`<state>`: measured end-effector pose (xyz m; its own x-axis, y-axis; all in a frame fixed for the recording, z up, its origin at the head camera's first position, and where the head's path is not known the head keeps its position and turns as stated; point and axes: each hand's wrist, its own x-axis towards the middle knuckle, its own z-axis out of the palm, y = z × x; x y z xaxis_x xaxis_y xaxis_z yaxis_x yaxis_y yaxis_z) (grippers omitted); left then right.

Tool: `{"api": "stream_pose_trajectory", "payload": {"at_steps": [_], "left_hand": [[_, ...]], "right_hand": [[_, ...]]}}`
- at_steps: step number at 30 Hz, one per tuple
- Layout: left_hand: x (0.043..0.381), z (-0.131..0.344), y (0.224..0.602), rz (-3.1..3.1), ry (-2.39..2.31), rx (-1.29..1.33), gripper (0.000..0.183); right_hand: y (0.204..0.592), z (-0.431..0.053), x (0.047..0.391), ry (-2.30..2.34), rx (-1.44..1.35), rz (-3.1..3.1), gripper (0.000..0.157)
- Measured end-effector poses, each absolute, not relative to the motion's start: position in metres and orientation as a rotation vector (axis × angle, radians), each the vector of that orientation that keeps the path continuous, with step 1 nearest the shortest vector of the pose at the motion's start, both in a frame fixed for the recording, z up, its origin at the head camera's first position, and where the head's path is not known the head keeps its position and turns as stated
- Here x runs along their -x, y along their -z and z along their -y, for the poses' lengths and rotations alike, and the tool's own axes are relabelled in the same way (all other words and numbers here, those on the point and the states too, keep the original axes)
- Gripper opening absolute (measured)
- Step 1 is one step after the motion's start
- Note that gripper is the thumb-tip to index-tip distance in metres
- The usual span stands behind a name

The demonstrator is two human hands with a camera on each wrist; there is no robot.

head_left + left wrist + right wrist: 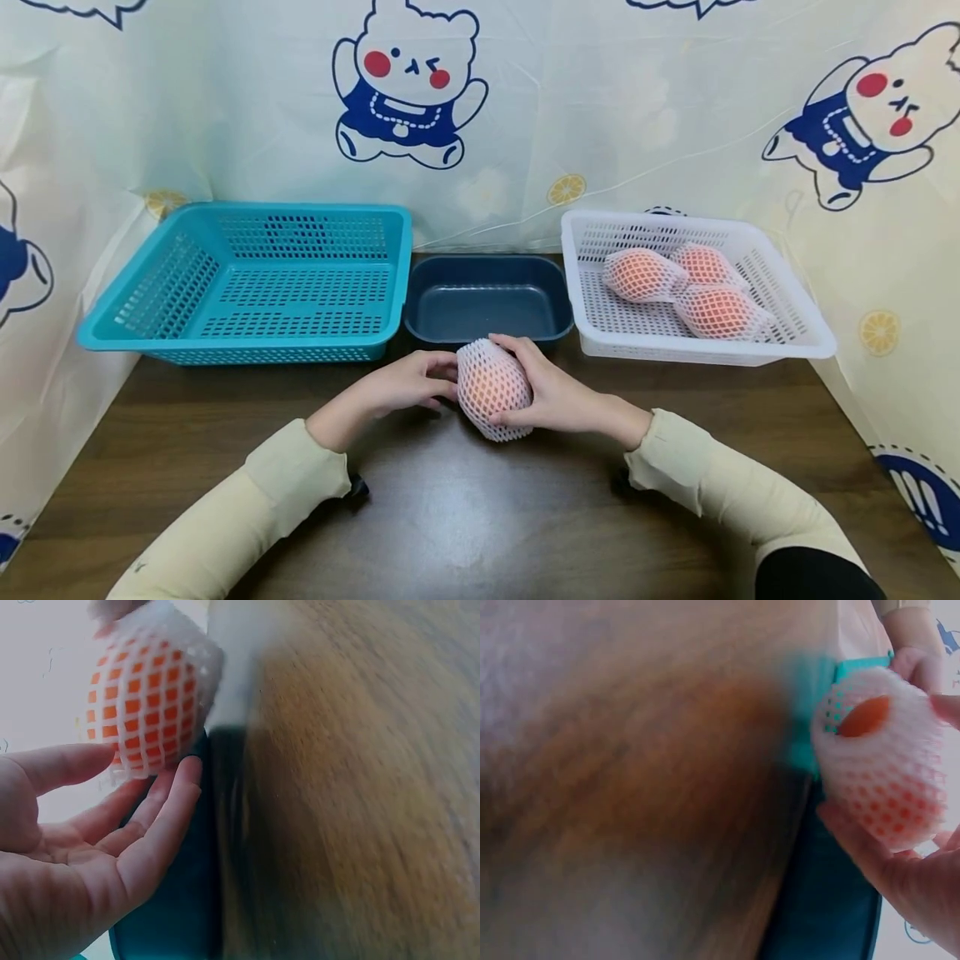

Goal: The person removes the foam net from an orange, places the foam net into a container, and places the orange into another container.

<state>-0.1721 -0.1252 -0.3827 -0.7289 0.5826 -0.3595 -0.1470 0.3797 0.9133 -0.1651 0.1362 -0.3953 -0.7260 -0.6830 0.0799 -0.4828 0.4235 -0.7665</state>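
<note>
Creased bear-print cloth (517,183), cropped by the head view's top edge, above a wood-grain table (450,533). At centre, a foam-netted orange fruit (491,392), right hand (558,396) clamped round it, left hand (408,383) loosely bent beside it, before a smooth navy tray (487,310). Upper left, a perforated teal basket (247,343); right, a white basket (690,348) with three netted fruits (641,275).

Left wrist view: fruit at upper left, top blurred; thumb and fingertips apart at its lower end.

Right wrist view: orange skin through an oval net opening; right hand cut off by the right edge.

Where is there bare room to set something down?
Bare table lies between the sleeves; the teal basket and dark tray have bare floors. Crowded: the white basket, holding three netted fruits, and around the right hand holding another fruit.
</note>
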Motion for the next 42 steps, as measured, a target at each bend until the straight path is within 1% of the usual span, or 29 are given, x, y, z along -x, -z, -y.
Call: {"api": "stream_pose_trajectory", "payload": {"at_steps": [3,6,10,12,13,15,20,22,25,29,33,37,42], "left_hand": [[0.172,0.127,0.383,-1.977,-1.414,-0.38,0.05],[0.171,0.128,0.383,-1.98,-1.422,-0.382,0.05],[0.17,0.128,0.383,-1.986,-1.424,-0.382,0.05],[0.17,0.128,0.383,-1.99,-1.418,-0.377,0.051],[0.169,0.128,0.383,-1.994,-1.414,-0.374,0.051],[0.168,0.128,0.382,-1.995,-1.418,-0.357,0.055],[0.162,0.125,0.38,-1.951,-1.458,-0.31,0.067],[0.16,0.122,0.38,-1.945,-1.468,-0.285,0.069],[0.159,0.116,0.381,-1.978,-1.477,-0.221,0.067],[0.158,0.109,0.385,-2.052,-1.499,-0.142,0.061],[0.154,0.105,0.388,-2.106,-1.575,-0.133,0.05],[0.151,0.102,0.388,-2.132,-1.671,-0.205,0.035],[0.147,0.102,0.383,-2.3,-1.61,-0.369,0.013]], "right_hand": [[0.396,-0.132,0.164,1.169,0.963,-2.406,0.113],[0.396,-0.129,0.162,1.166,0.937,-2.397,0.12],[0.396,-0.129,0.161,1.165,0.949,-2.395,0.125],[0.396,-0.131,0.161,1.163,0.96,-2.388,0.125],[0.396,-0.132,0.162,1.168,0.966,-2.383,0.123],[0.394,-0.135,0.163,1.205,0.946,-2.352,0.114],[0.39,-0.141,0.167,1.319,0.868,-2.26,0.081],[0.389,-0.143,0.169,1.341,0.842,-2.25,0.071],[0.39,-0.146,0.171,1.376,0.794,-2.246,0.061],[0.392,-0.147,0.173,1.449,0.734,-2.233,0.051],[0.392,-0.147,0.173,1.483,0.726,-2.273,0.036],[0.39,-0.147,0.173,1.504,0.769,-2.32,0.023],[0.382,-0.146,0.169,1.493,0.818,-2.378,0.016]]}}
